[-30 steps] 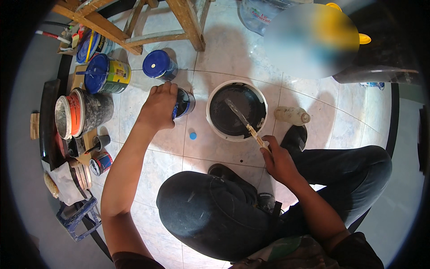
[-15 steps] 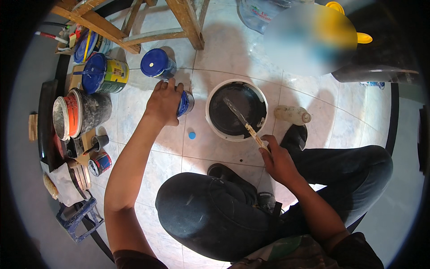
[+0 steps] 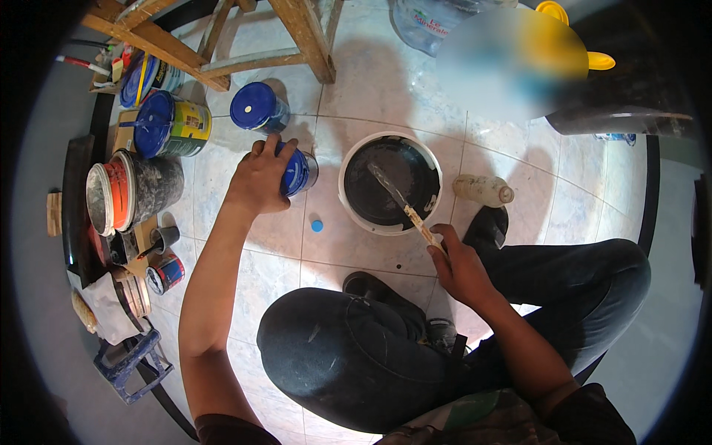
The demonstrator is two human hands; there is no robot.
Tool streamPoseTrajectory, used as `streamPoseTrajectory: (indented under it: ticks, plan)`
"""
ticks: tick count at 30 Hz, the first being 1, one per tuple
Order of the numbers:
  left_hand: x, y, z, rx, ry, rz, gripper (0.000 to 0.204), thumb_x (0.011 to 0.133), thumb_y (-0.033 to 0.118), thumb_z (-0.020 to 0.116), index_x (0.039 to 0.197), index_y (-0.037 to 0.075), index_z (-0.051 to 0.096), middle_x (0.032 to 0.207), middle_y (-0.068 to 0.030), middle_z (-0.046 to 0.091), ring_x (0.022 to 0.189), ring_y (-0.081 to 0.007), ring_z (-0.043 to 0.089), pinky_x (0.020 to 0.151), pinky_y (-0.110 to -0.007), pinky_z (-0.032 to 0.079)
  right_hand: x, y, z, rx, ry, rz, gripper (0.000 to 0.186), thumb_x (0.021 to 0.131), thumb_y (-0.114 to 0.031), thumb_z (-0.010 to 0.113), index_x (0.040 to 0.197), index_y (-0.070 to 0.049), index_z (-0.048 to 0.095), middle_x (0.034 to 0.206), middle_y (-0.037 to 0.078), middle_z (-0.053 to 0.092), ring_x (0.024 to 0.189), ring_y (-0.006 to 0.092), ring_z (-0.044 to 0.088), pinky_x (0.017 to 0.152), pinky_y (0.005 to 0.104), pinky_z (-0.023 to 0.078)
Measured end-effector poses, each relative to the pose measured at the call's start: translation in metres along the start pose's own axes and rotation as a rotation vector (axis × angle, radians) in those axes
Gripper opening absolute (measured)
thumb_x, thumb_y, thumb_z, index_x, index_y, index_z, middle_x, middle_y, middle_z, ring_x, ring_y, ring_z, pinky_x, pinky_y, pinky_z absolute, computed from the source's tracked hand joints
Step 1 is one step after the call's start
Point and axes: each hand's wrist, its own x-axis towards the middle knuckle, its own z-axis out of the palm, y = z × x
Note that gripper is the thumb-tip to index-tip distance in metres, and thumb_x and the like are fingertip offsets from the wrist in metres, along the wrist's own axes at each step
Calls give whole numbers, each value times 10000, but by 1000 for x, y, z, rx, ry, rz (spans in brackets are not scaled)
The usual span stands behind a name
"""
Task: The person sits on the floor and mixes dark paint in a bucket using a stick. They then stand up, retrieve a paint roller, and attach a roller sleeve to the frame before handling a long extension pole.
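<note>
Blue caps a can (image 3: 298, 170) on the tiled floor (image 3: 356, 256); the left grip (image 3: 259, 178) spreads over its lid's edge, and whether it clasps firmly I cannot tell. The right grip (image 3: 458, 265) is closed around the pale handle of a bladed tool (image 3: 412, 217), slanting over a white-rimmed bucket (image 3: 382, 231) of dark material. Nearby lie a small blue cap (image 3: 317, 226) and a cloudy bottle (image 3: 482, 190).

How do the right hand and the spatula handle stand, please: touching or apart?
Touching: the head view shows the right hand closed around the spatula handle, with no gap between them.
</note>
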Motion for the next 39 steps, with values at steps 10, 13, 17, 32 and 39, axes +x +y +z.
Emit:
streamPoseTrajectory:
  ticks: [10, 13, 17, 32, 39]
  plan:
    - [0, 0, 7, 6, 6, 9, 1113, 554, 137, 918, 1564, 145, 452, 1522, -169, 474, 1333, -409, 552, 1107, -432, 528, 1, -1, 0, 0, -8, 9, 328, 1056, -141, 587, 1339, -56, 443, 816, 296, 660, 788, 518, 680, 683, 578, 497]
    - [1, -6, 15, -48, 32, 17, 1129, 563, 200, 963, 1566, 147, 447, 1522, -175, 471, 1355, -409, 532, 1129, -447, 505, 1, 0, 1, 2, -2, 0, 329, 1056, -141, 588, 1339, -56, 444, 817, 296, 660, 786, 518, 679, 681, 578, 495]
    - [-1, -11, 39, -188, 172, 43, 1155, 572, 328, 1006, 1565, 156, 440, 1535, -188, 453, 1387, -424, 484, 1174, -477, 449, 2, 0, 2, 10, 0, -2, 330, 1055, -142, 591, 1337, -54, 446, 815, 295, 659, 784, 517, 677, 679, 577, 493]
    - [4, -12, 88, -135, 468, 55, 984, 734, 399, 887, 1570, 175, 419, 1613, -193, 358, 1511, -407, 342, 1287, -572, 232, 3, -4, 0, 25, -59, 104, 337, 1056, -144, 596, 1360, -85, 463, 794, 273, 652, 766, 504, 677, 667, 555, 491]
    - [-2, 1, 80, 10, 290, -120, 1088, 770, 471, 832, 1660, 222, 259, 1710, -209, 235, 1566, -425, 265, 1290, -605, 163, -2, -16, -2, -18, 42, -14, 328, 1054, -146, 604, 1343, -67, 471, 782, 261, 656, 774, 507, 679, 680, 559, 489]
